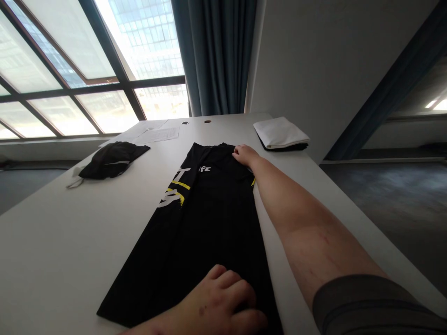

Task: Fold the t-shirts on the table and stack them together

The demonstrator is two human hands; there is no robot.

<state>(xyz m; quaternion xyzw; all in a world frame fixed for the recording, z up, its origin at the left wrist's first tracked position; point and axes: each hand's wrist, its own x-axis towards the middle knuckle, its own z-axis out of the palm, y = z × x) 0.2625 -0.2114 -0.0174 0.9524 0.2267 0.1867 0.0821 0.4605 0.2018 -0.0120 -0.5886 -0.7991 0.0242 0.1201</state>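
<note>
A black T-shirt [216,223] lies lengthwise on the table, its collar at the far end. Its left side is folded inward, so white and yellow print shows along that edge; a small white print sits on the chest. At the far right shoulder, my right hand [246,156] is closed on the fabric. Nearer to me, my left hand [226,302] rests over the lower part of the shirt with curled fingers, seemingly gripping the cloth by its right edge. The left fingertips are hidden beneath the hand.
On the white table [52,260], a crumpled dark cloth item [113,160] lies at left. Sheets of paper [160,134] are spread at the far left. Folded white fabric [281,131] sits atop something black at far right. Behind are windows and a blue curtain [216,56].
</note>
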